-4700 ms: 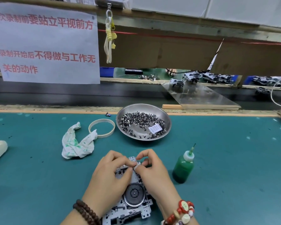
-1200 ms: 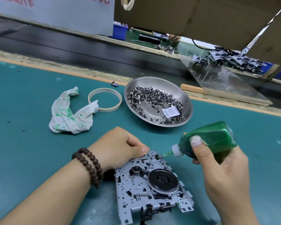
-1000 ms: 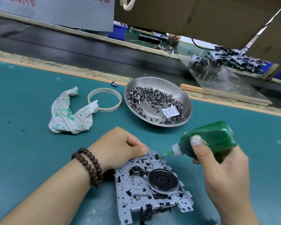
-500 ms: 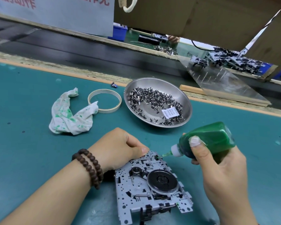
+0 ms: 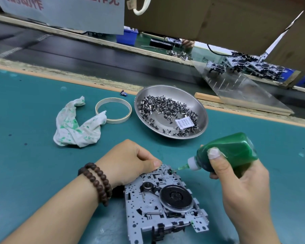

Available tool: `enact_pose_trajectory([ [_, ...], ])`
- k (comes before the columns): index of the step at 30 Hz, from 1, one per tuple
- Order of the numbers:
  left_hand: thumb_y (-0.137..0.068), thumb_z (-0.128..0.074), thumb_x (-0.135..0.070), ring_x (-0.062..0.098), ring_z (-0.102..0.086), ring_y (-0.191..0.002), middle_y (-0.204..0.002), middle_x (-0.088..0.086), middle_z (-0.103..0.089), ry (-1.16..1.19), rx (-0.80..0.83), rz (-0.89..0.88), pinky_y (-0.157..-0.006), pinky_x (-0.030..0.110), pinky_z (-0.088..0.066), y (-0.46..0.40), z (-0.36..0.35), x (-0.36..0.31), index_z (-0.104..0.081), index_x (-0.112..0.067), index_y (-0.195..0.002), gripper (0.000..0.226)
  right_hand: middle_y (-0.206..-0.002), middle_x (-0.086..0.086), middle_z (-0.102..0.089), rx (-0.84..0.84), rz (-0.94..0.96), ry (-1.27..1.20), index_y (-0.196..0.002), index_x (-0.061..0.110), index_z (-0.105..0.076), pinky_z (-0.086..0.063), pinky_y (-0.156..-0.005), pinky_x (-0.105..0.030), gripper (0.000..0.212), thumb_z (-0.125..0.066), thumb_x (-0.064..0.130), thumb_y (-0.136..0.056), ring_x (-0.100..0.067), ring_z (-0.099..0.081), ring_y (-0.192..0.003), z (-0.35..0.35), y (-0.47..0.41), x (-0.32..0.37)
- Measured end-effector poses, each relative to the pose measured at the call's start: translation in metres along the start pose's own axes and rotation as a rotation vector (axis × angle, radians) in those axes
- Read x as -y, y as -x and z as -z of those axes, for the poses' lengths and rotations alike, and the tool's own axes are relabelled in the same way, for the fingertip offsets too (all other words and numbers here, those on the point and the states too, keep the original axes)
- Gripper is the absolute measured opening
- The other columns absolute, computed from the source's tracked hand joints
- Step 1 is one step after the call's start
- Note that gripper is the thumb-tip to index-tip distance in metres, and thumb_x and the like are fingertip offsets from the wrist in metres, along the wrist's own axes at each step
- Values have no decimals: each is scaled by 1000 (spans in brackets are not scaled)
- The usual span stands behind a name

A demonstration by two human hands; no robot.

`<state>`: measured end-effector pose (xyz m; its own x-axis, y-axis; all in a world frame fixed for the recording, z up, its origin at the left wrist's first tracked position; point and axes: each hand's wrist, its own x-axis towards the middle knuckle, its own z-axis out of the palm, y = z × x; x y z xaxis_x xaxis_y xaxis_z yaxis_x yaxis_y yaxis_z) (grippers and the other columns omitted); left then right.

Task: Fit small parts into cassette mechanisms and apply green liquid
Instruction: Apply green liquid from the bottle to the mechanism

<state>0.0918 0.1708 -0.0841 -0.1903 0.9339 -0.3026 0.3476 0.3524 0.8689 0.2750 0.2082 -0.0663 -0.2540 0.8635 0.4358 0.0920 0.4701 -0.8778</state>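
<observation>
Since half a second ago the bottle [image 5: 231, 152] has dipped slightly, and its green nozzle tip now sits at the mechanism's [image 5: 164, 199] far edge, at about 1 o'clock on the plate; whether it touches is hard to tell. Little else has changed. The right hand [image 5: 241, 184] grasps the bottle, tilted on its side with the nozzle toward 9 o'clock, thumb pressed on its wall. The left hand [image 5: 128, 161] has its fingers curled, thumb on the mechanism's far-left corner, steadying it; a bead bracelet [image 5: 97, 180] circles that wrist.

The mechanism lies flat on the teal surface [image 5: 25, 155] at 6 o'clock, flywheel up. At 12 o'clock stands a steel bowl [image 5: 199, 110] holding small metal parts [image 5: 162, 106] and a paper label [image 5: 185, 122]. At 10 o'clock, a white rag [image 5: 77, 127] with green stains overlaps a tape ring [image 5: 113, 110].

Beyond the surface's edge runs a dark conveyor belt [image 5: 95, 53]. More mechanisms [image 5: 264, 67] sit at 1 o'clock behind a clear sloped panel [image 5: 239, 90]. A sign [image 5: 69, 13] with red characters hangs at 11 o'clock.
</observation>
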Motion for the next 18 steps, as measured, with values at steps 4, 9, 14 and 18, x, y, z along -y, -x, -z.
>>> enact_pose_trajectory([
  [4,-80,-69,-32,7,-62,-73,-79,-7,-74,8,4,4,-82,25,-51,1,0,1,-74,-31,-74,8,-64,7,-71,1,-19,-3,-73,18,-61,-46,-57,-9,8,-62,25,-78,-4,-66,-64,-1,0,1],
  [9,-80,-69,-31,-5,-60,-66,-75,-18,-71,-4,-8,-34,-72,13,-48,1,0,3,-75,-29,-76,7,-65,4,-72,-38,-50,-41,-75,17,-61,-46,-54,-11,16,-68,32,-76,-6,-65,-62,0,-1,3],
  [14,-80,-70,-28,-10,-59,-66,-75,-20,-70,-12,-13,-110,-69,6,-45,2,-2,3,-72,-35,-72,10,-71,-4,-71,-32,-213,-397,-75,23,-71,-40,-45,-13,36,-80,53,-57,-13,-63,-63,2,-3,4],
  [18,-80,-70,-30,0,-56,-59,-66,-12,-68,-2,-134,-156,-65,14,-46,-1,-2,4,-69,-39,-72,13,-76,-12,-71,30,-343,-574,-70,19,-71,-39,-42,-12,50,-87,55,-38,-9,-52,-49,-3,-1,5],
])
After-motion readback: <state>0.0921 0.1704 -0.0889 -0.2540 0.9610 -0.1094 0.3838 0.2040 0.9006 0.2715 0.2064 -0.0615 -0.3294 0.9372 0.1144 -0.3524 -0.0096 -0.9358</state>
